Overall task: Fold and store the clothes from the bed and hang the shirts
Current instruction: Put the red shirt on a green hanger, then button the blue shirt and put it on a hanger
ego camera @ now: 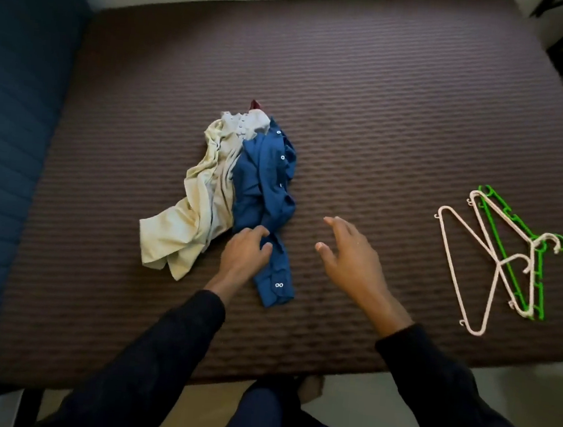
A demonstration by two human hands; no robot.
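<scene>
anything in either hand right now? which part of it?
Left hand pinches the blue shirt at its sleeve, above the buttoned cuff. Right hand holds nothing; it hovers open over the bed.

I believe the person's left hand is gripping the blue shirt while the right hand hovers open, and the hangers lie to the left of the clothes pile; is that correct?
Not quite: in the head view the hangers lie to the right of the clothes pile, not the left. The rest holds: the left hand grips the blue shirt and the right hand hovers open.
</scene>
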